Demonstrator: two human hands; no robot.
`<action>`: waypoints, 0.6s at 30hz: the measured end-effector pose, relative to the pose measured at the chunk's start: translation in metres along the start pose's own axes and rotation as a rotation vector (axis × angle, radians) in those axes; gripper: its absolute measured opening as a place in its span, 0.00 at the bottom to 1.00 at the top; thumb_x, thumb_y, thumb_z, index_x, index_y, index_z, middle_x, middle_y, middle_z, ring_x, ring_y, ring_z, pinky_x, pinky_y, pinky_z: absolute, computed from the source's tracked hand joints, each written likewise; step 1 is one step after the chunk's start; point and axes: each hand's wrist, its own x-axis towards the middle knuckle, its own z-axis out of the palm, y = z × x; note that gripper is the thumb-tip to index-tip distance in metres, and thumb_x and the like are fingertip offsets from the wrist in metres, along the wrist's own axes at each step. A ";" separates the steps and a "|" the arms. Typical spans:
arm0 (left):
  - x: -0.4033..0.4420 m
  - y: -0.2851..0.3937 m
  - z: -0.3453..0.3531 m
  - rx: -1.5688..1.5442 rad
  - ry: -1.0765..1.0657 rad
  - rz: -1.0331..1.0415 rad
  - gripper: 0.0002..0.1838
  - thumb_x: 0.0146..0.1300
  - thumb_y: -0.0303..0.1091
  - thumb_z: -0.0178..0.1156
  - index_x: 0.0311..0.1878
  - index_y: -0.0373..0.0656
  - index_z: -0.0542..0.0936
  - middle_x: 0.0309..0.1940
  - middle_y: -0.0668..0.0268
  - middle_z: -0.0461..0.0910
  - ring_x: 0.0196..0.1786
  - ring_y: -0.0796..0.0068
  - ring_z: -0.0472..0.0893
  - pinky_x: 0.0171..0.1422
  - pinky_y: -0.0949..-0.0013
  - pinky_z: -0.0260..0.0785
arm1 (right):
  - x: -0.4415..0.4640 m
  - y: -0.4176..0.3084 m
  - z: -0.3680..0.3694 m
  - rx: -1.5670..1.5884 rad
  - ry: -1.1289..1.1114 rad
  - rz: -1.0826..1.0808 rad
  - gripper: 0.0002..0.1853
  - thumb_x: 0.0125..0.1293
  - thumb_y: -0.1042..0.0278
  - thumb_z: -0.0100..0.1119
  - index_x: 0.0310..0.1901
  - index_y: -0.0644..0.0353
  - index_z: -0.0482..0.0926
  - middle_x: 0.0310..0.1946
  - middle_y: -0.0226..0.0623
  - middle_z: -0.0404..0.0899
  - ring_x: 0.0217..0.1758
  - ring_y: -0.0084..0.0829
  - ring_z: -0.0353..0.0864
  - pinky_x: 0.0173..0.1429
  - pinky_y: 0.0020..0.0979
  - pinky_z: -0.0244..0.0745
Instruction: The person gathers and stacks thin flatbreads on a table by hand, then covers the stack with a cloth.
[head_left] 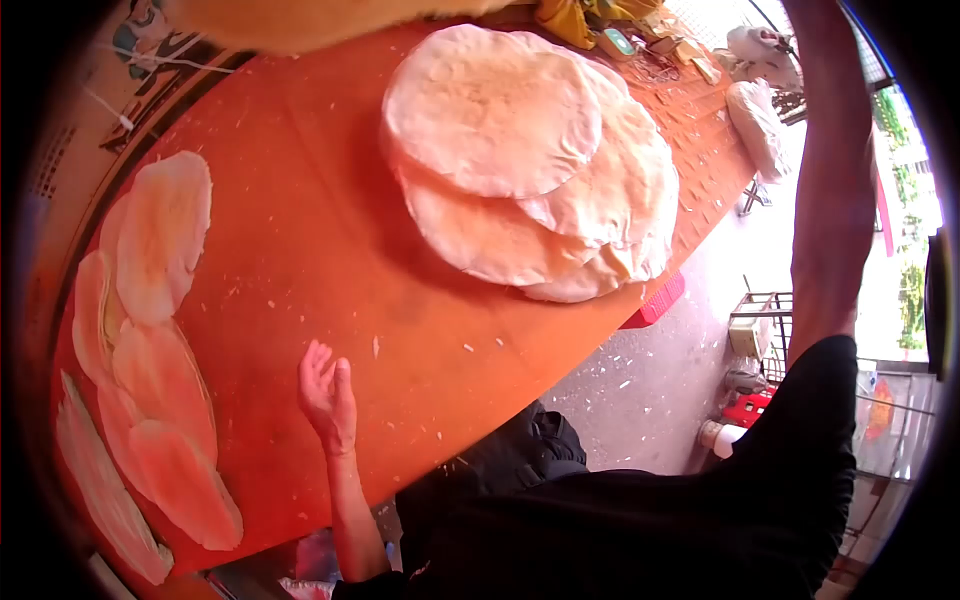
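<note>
My left hand [328, 397] is over the orange tabletop [290, 270], fingers and thumb apart, holding nothing. I cannot tell if it touches the surface. My right arm [832, 180] stretches up along the right side, and its hand is beyond the top edge of the view. Above and right of my left hand lies a loose pile of pale, round, flat pieces with crinkled edges [490, 110]; their material is unclear. Left of the hand, several long, pale oval pieces [165, 370] overlap in a row. A bundle of thin layered strips [110, 480] lies beside them.
Small scraps are scattered over the table. Yellow cloth [565, 22] and a small green-and-white object [617, 43] are at the far end. A white wrapped bundle [758, 128] sits by the right corner. A red crate [655, 303] shows below the table edge, and a metal rack [765, 320] stands farther right.
</note>
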 end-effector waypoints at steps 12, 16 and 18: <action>-0.010 -0.045 0.026 0.935 0.194 0.504 0.23 0.60 0.34 0.63 0.56 0.31 0.75 0.58 0.48 0.74 0.62 0.48 0.72 0.67 0.50 0.64 | -0.432 -0.029 0.093 0.045 -0.768 0.441 0.21 0.55 0.78 0.55 0.54 0.61 0.74 0.54 0.52 0.74 0.57 0.53 0.72 0.61 0.48 0.69; -0.009 -0.033 0.019 1.013 0.188 0.489 0.20 0.59 0.37 0.63 0.51 0.34 0.78 0.54 0.49 0.76 0.59 0.46 0.74 0.63 0.50 0.66 | -0.391 -0.047 0.063 0.169 -0.671 0.483 0.20 0.55 0.75 0.59 0.52 0.59 0.79 0.46 0.52 0.78 0.51 0.52 0.76 0.56 0.48 0.71; -0.009 -0.026 0.012 1.012 0.221 0.518 0.20 0.56 0.37 0.64 0.49 0.35 0.79 0.53 0.51 0.77 0.60 0.48 0.74 0.64 0.49 0.65 | -0.325 -0.101 0.042 0.337 -0.672 0.525 0.22 0.55 0.73 0.65 0.54 0.63 0.78 0.49 0.50 0.80 0.55 0.51 0.76 0.59 0.45 0.71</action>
